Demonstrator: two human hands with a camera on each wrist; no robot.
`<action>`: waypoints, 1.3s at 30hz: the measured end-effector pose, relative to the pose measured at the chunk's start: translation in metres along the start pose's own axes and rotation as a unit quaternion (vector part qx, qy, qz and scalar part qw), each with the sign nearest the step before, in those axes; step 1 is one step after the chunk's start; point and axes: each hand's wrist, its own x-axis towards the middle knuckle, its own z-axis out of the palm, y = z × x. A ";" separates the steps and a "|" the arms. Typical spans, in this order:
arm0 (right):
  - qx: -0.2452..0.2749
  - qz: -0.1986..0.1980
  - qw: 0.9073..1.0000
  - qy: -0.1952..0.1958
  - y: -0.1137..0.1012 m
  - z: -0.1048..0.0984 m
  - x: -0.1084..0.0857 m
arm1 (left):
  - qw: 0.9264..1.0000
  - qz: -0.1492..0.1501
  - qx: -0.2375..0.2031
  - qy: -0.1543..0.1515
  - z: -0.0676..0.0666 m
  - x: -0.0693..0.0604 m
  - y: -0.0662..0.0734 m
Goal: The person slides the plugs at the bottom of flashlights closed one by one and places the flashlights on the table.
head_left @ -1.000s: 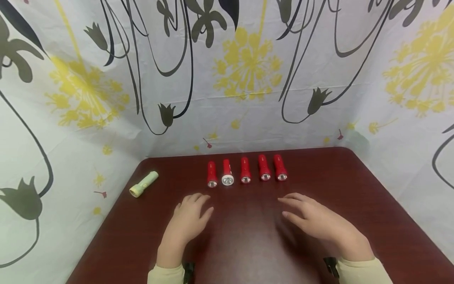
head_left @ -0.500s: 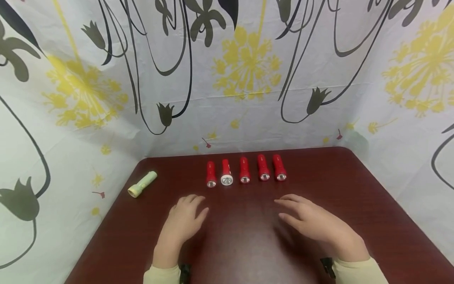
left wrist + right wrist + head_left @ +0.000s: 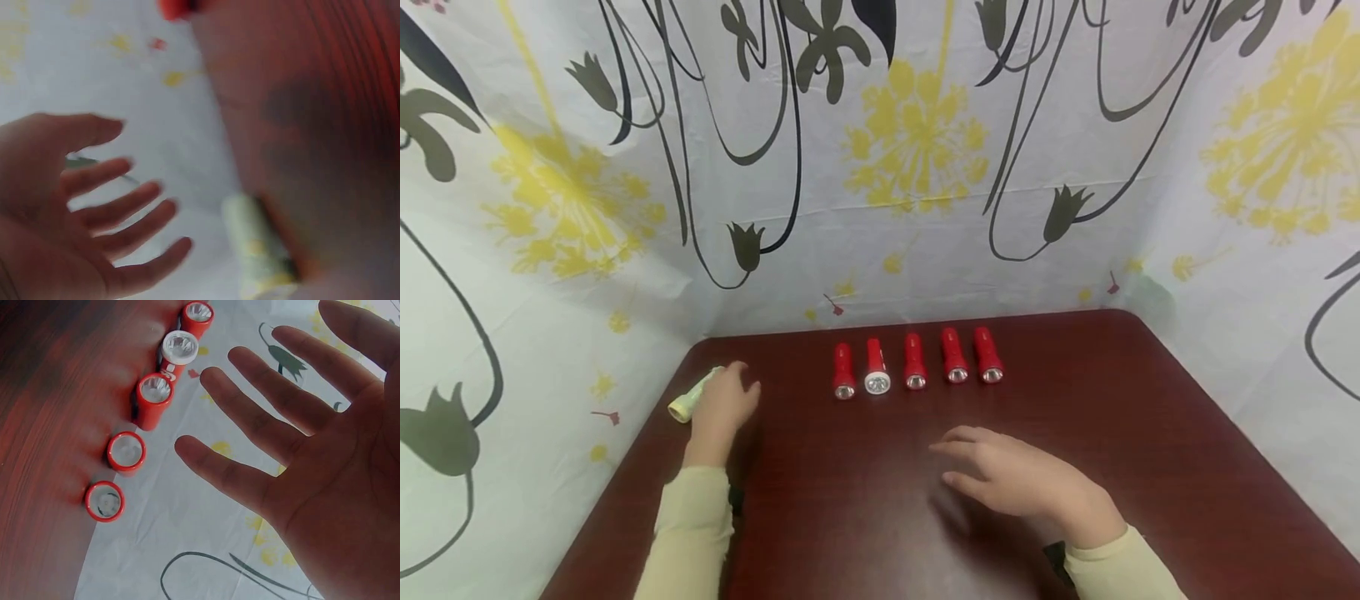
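Observation:
A pale green flashlight with a yellowish head (image 3: 683,410) lies at the far left of the table, partly hidden in the head view behind my left hand (image 3: 722,410). In the left wrist view the same flashlight (image 3: 253,244) is blurred and apart from the spread fingers (image 3: 134,212); that palm holds nothing. My right hand (image 3: 1015,477) hovers over the middle right of the table, fingers extended and nothing in them. Several red flashlights (image 3: 914,360) lie in a row at the back, lenses facing me; one has a white head (image 3: 877,382).
The dark reddish-brown table (image 3: 850,500) has rounded back corners. Patterned white sheeting (image 3: 805,283) with grey and yellow flowers stands along its back and both sides.
My left hand has moved forward and left, from the table's middle to the pale green flashlight. My right hand has shifted a little to the left. The red flashlights have stayed put.

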 end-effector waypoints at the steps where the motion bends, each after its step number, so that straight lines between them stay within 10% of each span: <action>1: 0.004 0.003 1.000 -0.005 -0.001 0.000 0.000 | 1.000 -0.011 -0.004 0.004 0.001 0.009 -0.007; 12: -0.002 0.007 1.000 -0.018 -0.003 -0.003 -0.002 | 0.997 -0.060 0.041 -0.013 -0.007 0.046 -0.064; 18: -0.002 0.010 1.000 -0.019 -0.002 -0.004 -0.004 | 0.997 -0.044 0.053 -0.042 -0.010 0.054 -0.069; 39: -0.061 -0.001 0.998 -0.001 0.010 -0.028 -0.016 | 0.997 0.009 0.074 0.018 -0.002 0.054 -0.072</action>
